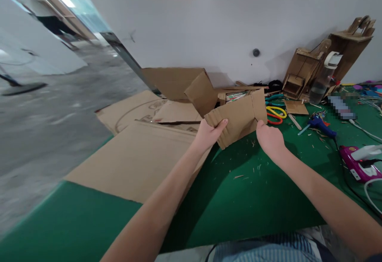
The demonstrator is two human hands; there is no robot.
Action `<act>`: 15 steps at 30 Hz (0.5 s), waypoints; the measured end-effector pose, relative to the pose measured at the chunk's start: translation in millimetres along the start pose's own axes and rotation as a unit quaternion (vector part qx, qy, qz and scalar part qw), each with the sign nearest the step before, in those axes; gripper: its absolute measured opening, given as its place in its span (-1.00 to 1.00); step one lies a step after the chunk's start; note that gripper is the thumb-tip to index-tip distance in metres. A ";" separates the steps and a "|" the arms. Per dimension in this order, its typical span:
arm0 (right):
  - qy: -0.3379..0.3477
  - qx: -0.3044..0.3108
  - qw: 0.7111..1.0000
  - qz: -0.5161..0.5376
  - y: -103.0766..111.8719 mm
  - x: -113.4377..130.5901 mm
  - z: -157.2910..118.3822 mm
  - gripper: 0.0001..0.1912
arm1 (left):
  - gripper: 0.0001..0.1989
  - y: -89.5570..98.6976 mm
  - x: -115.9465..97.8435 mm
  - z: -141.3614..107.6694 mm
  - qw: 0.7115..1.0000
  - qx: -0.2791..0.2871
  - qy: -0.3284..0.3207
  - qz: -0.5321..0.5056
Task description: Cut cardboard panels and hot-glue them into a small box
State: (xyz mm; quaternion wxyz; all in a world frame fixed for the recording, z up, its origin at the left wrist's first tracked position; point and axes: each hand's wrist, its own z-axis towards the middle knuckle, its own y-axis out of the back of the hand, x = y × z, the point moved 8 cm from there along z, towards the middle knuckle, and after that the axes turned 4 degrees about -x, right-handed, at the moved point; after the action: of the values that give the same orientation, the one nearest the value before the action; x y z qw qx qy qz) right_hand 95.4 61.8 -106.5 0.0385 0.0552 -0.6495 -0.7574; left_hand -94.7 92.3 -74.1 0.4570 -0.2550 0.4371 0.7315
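A folded piece of brown cardboard (238, 119) is held above the green table, tilted up to the right. My left hand (209, 135) grips its lower left end, thumb on the near face and the other fingers hidden behind. My right hand (270, 139) is closed at its right part, beside a crease, with fingertips pinched on the lower edge. Large flat cardboard sheets (134, 158) lie at the left, under and beside my left forearm. Behind my left hand stands an open cardboard piece with raised flaps (179, 82).
On the green table (253, 202), scissors (276, 113), a blue glue gun (322, 127), a phone (342, 107) and a magenta power strip (359, 164) lie right. A bottle (322, 81) and cardboard models (303, 71) stand behind. A white panel (193, 27) borders the back; a person stands far left.
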 end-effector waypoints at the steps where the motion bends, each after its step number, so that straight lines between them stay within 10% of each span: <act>1: 0.001 0.001 1.000 -0.001 -0.8 -0.3 1.1 -0.73 | -0.61 -0.2 0.7 0.1 1.000 -0.001 0.000 -0.004; 15: -0.002 0.046 0.999 0.026 -16.2 -3.4 -6.0 -0.64 | -0.64 1.8 -2.6 -2.4 0.999 -0.033 0.003 0.008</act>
State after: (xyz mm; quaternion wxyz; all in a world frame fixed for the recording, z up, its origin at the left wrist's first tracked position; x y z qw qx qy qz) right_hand 99.8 58.8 -123.3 0.0542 0.0390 -0.6851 -0.7253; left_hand -95.2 88.8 -72.5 0.4416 -0.2685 0.4160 0.7482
